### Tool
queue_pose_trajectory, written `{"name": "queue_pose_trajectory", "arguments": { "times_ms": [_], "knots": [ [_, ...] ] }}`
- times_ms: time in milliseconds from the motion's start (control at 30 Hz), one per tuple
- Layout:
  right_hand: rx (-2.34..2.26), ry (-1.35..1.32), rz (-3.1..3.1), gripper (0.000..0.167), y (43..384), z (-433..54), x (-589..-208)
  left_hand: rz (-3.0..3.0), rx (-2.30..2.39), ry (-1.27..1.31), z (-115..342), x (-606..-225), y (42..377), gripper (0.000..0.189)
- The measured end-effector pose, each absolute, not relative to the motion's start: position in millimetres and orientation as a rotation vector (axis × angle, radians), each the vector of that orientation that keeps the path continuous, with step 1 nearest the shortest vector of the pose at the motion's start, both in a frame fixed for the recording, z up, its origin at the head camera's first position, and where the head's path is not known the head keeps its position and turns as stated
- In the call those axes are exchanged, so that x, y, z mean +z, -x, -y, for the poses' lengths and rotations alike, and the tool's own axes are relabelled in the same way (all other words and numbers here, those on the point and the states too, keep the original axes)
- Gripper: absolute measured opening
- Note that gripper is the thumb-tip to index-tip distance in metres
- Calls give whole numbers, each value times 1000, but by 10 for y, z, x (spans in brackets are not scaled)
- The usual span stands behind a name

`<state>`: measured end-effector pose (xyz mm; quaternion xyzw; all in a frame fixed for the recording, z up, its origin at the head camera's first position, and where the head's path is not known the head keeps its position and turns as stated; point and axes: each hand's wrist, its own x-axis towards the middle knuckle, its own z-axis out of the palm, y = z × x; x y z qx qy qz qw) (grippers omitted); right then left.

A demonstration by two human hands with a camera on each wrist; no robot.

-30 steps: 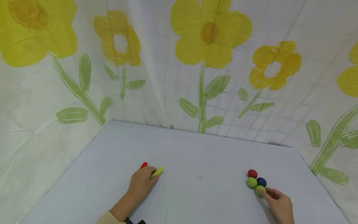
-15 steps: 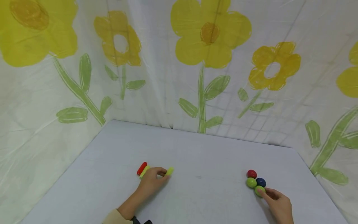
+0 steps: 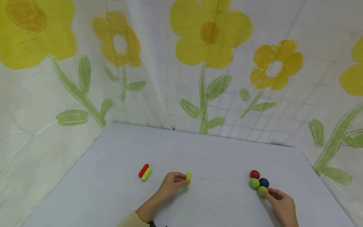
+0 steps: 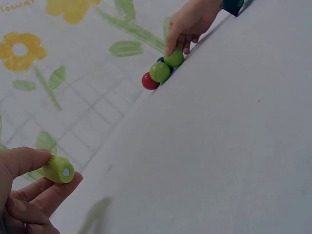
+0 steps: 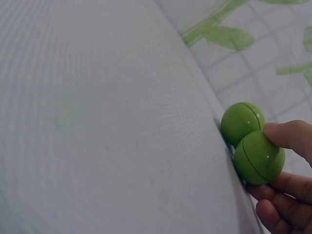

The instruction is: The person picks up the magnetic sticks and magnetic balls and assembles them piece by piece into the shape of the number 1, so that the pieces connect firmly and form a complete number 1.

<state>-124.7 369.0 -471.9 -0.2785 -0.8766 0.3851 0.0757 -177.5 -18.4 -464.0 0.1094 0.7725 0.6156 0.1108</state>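
Observation:
My left hand (image 3: 173,183) pinches a short yellow-green magnetic rod (image 3: 188,179) between thumb and fingers. In the left wrist view a round silvery spot shows at the end of that rod (image 4: 61,170), held clear of the table. To the right, my right hand (image 3: 280,203) pinches a green ball (image 3: 262,191) at the near end of a small cluster. Against it lie a second green ball (image 3: 254,183) and a dark blue ball (image 3: 264,182), with a red ball (image 3: 255,174) at the far end. The right wrist view shows the two green balls touching, each with a seam line.
A red rod (image 3: 143,170) and another yellow-green rod (image 3: 146,174) lie side by side on the left part of the white table (image 3: 221,157). Behind the table hangs a white curtain (image 3: 158,94) painted with yellow flowers.
My left hand has lifted a yellow-green rod from beside the others and carried it right, turning it more upright. The red rod and the other yellow-green one are uncovered. My right hand stays on the ball.

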Motion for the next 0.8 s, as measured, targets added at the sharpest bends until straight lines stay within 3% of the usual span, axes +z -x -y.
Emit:
{"name": "queue_pose_trajectory", "arguments": {
  "times_ms": [800],
  "knots": [
    [1241,767,2670,84,1228,-3732,-4662,-2110,1848,-256,-202,-4710,1721,17]
  ]
}}
